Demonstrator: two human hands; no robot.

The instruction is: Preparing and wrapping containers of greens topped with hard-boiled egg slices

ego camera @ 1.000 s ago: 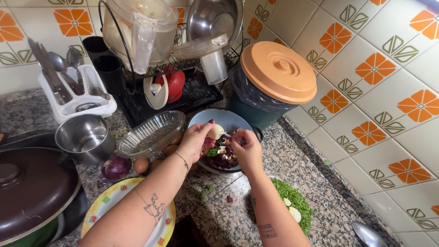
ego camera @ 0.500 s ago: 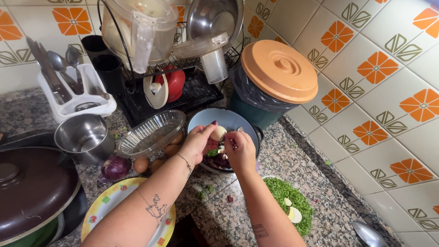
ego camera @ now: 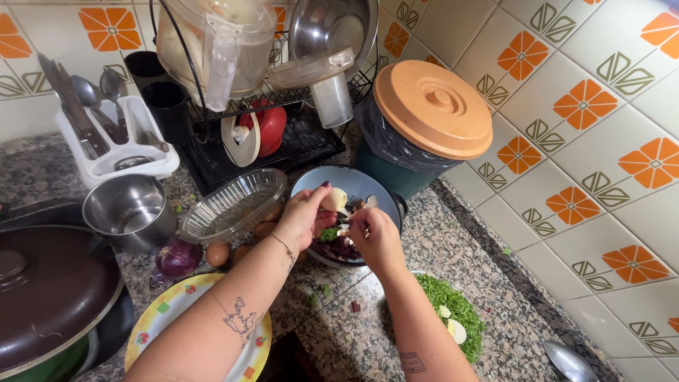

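While my left hand (ego camera: 305, 216) pinches the pale boiled egg (ego camera: 334, 199) above the blue bowl (ego camera: 368, 185), my right hand (ego camera: 373, 237) has drawn in closer, fingers curled narrow over shell scraps at the bowl's near side. Little else moved; peeling continues, I judge. Chopped greens (ego camera: 453, 311) lie nearer me than the bowl.

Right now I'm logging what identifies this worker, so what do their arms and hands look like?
Both arms are bare, no sleeves in view. The left hand has dark painted nails and a thin chain bracelet at the wrist, with a line tattoo on that forearm. The right hand wears nothing; a small tattoo marks that forearm.
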